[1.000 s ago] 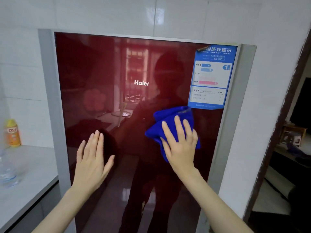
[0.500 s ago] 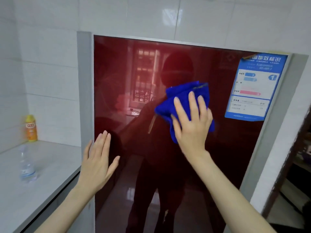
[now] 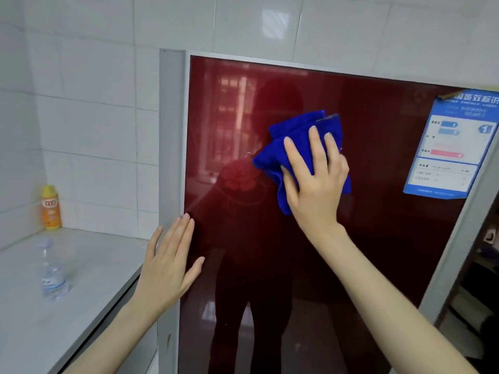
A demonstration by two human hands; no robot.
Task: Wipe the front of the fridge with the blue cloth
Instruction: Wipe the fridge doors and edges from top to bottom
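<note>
Since a second ago my right hand (image 3: 314, 182) has carried the blue cloth (image 3: 294, 147) up and leftward across the door, away from the energy label (image 3: 453, 147), which now sits at the right edge of the frame instead of just above the cloth.

Filling the centre and right of the frame, the fridge (image 3: 378, 238) shows a flat, glossy dark-red front, mirror-smooth enough to carry my dark reflection, bordered by a matte grey frame. Behind it, across the upper left, the wall (image 3: 89, 90) is glazed white rectangular tiles with thin grout lines. At lower left a pale, smooth counter (image 3: 27, 319) runs up to the fridge's grey side.

My right hand lies flat with its fingers spread and pressed on the cloth, pinning it against the glass just above centre frame; the cloth is soft, bunched microfibre, its folds spilling out above and to the left of my fingers. My left hand (image 3: 167, 265) is open, fingers straight and close together, holding nothing, its palm against the door's left edge at lower centre.

The label is a rectangular blue-and-white paper sticker, one top corner peeling. On the counter stand a clear plastic bottle (image 3: 52, 271) and, farther back against the tiles, an orange bottle (image 3: 50, 207) with a yellow cap.
</note>
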